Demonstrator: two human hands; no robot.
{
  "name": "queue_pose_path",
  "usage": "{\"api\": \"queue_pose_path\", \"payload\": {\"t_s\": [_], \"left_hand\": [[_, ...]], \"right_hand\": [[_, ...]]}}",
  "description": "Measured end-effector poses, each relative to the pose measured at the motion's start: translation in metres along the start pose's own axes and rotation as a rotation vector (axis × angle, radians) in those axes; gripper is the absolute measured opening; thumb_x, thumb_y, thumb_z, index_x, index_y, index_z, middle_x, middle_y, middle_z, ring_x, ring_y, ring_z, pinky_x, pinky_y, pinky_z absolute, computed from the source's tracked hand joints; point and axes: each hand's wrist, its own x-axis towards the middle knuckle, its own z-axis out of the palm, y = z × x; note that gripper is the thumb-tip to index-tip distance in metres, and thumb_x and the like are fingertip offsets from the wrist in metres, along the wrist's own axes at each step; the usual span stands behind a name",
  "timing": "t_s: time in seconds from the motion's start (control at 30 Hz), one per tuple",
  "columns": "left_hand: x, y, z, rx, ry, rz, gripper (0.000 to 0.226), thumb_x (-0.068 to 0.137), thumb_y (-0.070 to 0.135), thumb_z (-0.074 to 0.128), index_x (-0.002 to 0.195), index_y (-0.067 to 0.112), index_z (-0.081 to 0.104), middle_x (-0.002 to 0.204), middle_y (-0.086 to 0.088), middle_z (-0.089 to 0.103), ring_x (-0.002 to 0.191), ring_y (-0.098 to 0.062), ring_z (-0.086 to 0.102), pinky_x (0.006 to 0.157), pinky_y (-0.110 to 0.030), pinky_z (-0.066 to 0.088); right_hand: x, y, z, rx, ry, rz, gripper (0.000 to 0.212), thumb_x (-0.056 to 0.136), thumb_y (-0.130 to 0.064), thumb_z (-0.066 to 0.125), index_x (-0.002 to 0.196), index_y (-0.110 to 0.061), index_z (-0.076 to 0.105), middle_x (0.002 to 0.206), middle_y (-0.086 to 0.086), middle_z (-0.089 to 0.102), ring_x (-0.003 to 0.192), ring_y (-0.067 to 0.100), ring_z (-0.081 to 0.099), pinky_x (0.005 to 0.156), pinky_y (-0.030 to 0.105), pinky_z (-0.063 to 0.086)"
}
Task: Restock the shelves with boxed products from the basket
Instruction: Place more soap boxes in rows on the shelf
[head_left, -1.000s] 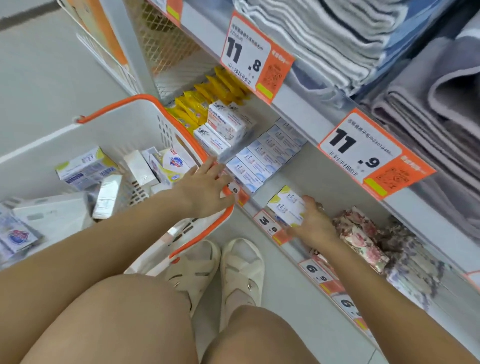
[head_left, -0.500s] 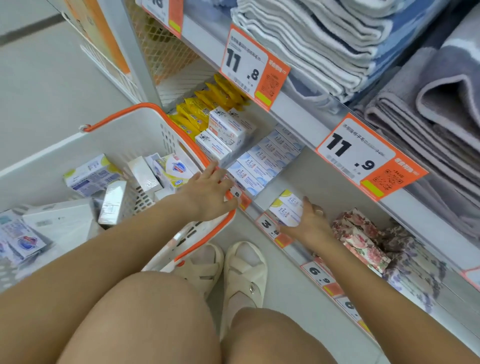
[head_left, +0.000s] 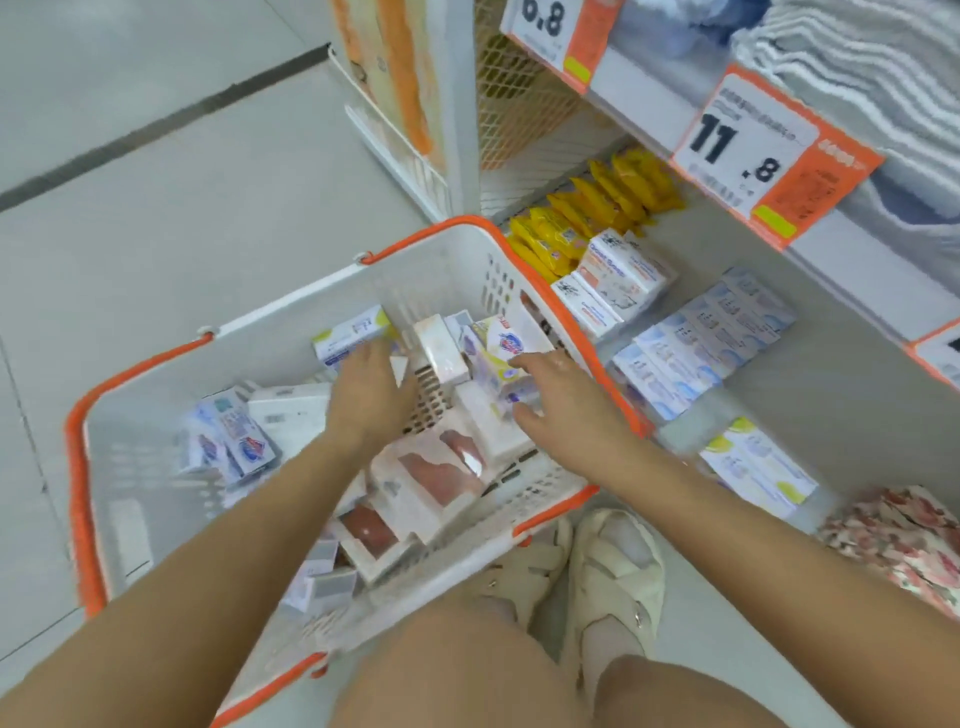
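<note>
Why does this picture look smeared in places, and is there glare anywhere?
Head view: the left hand and right hand are motion-blurred over the white plastic basket with orange rim; glare sits on a glossy pink-windowed box; wide-angle bending at the edges.

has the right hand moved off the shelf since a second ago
Yes. The right hand left the lime-cornered box on the shelf and now reaches into the basket.

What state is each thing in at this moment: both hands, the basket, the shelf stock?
left hand: open, over the boxes in the basket
right hand: open, fingers at a white and yellow box
basket: on the floor, part full of loose boxes
green-cornered box: lying flat on the bottom shelf
blue-white boxes: rowed on the shelf
</note>
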Motion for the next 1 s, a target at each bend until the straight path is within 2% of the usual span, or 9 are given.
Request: {"api": "queue_pose_path", "payload": {"t_s": [0.13, 0.23, 0.33, 0.47, 0.57, 0.63, 0.73, 0.83, 1.0], "left_hand": [[0.018, -0.036, -0.018, 0.11, 0.034, -0.079, 0.052, 0.09, 0.018, 0.058, 0.136, -0.001, 0.043, 0.138, -0.022, 0.045, 0.126, -0.039, 0.041, 0.104, -0.045, 0.034], [0.032, -0.049, -0.019, 0.131, -0.026, -0.044, 0.053, 0.092, 0.02, 0.056, 0.139, 0.0, 0.04, 0.141, -0.019, 0.041, 0.129, -0.037, 0.037, 0.105, -0.044, 0.032], [0.042, -0.058, -0.016, 0.18, -0.1, -0.037, 0.053, 0.095, 0.026, 0.05, 0.142, 0.006, 0.036, 0.143, -0.014, 0.04, 0.13, -0.034, 0.037, 0.105, -0.044, 0.035], [0.041, -0.062, -0.01, 0.143, -0.028, -0.041, 0.05, 0.092, 0.019, 0.053, 0.139, 0.007, 0.042, 0.142, -0.016, 0.039, 0.129, -0.035, 0.037, 0.104, -0.043, 0.034], [0.037, -0.064, -0.006, 0.063, -0.013, -0.021, 0.051, 0.088, 0.009, 0.055, 0.137, 0.011, 0.044, 0.142, -0.015, 0.034, 0.118, -0.037, 0.046, 0.097, -0.04, 0.039], [0.035, -0.064, -0.004, -0.006, -0.053, -0.044, 0.054, 0.085, 0.005, 0.056, 0.136, 0.019, 0.044, 0.144, -0.013, 0.029, 0.106, -0.037, 0.054, 0.088, -0.039, 0.044], [0.033, -0.059, 0.004, -0.01, -0.106, -0.029, 0.049, 0.084, 0.006, 0.057, 0.13, 0.019, 0.047, 0.136, -0.014, 0.038, 0.099, -0.036, 0.057, 0.083, -0.039, 0.047], [0.035, -0.051, 0.016, -0.023, -0.089, -0.044, 0.049, 0.086, 0.013, 0.061, 0.131, 0.013, 0.041, 0.129, -0.013, 0.044, 0.106, -0.033, 0.055, 0.084, -0.041, 0.046], [0.045, -0.037, 0.025, -0.035, 0.013, -0.083, 0.052, 0.089, 0.021, 0.061, 0.133, 0.007, 0.035, 0.134, -0.013, 0.037, 0.102, -0.036, 0.056, 0.073, -0.04, 0.044]], "right_hand": [[0.035, 0.001, 0.029, 0.183, -0.154, 0.282, 0.07, 0.091, -0.031, 0.058, 0.149, -0.015, 0.022, 0.152, 0.012, 0.024, 0.133, 0.028, 0.037, 0.101, 0.036, 0.039], [0.049, 0.006, 0.044, 0.045, -0.167, 0.283, 0.071, 0.094, -0.032, 0.054, 0.152, -0.021, 0.014, 0.16, 0.008, 0.0, 0.146, 0.028, 0.013, 0.11, 0.04, 0.031], [0.053, 0.006, 0.054, -0.163, -0.141, 0.232, 0.066, 0.095, -0.034, 0.051, 0.15, -0.022, 0.017, 0.157, 0.011, 0.011, 0.14, 0.03, 0.018, 0.105, 0.039, 0.033], [0.055, 0.009, 0.059, -0.258, -0.002, 0.184, 0.06, 0.094, -0.037, 0.052, 0.145, -0.018, 0.027, 0.149, 0.013, 0.028, 0.133, 0.028, 0.027, 0.103, 0.035, 0.032], [0.054, 0.01, 0.064, -0.2, -0.027, 0.189, 0.061, 0.093, -0.036, 0.054, 0.144, -0.018, 0.026, 0.155, 0.016, 0.017, 0.141, 0.029, 0.016, 0.111, 0.038, 0.025], [0.054, 0.009, 0.067, -0.083, -0.005, 0.201, 0.049, 0.092, -0.035, 0.057, 0.135, -0.02, 0.037, 0.156, 0.016, 0.014, 0.143, 0.028, 0.013, 0.107, 0.038, 0.03], [0.055, 0.01, 0.068, -0.069, 0.051, 0.177, 0.042, 0.09, -0.036, 0.061, 0.124, -0.019, 0.044, 0.151, 0.014, 0.027, 0.139, 0.026, 0.02, 0.102, 0.036, 0.034], [0.057, 0.016, 0.067, -0.123, 0.117, 0.146, 0.065, 0.088, -0.037, 0.063, 0.14, -0.014, 0.032, 0.143, 0.009, 0.041, 0.132, 0.026, 0.031, 0.101, 0.033, 0.035], [0.062, 0.017, 0.071, -0.464, -0.07, 0.08, 0.091, 0.089, -0.052, 0.055, 0.152, -0.025, -0.005, 0.153, 0.018, 0.019, 0.132, 0.033, 0.028, 0.101, 0.037, 0.037]]}}
